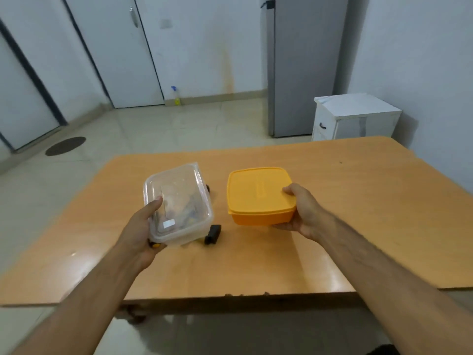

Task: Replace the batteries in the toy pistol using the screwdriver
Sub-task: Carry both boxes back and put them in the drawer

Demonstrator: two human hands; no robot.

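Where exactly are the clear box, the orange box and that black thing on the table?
clear box [179, 201]: head view, on its see-through lid.
orange box [258, 190]: head view, on its lid's middle.
black thing [213, 234]: head view, on its body.

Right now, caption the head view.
Left hand holds clear box, right hand holds orange box above table.

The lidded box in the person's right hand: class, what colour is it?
Orange-yellow, lid and base alike; the box shows clearly in the head view.
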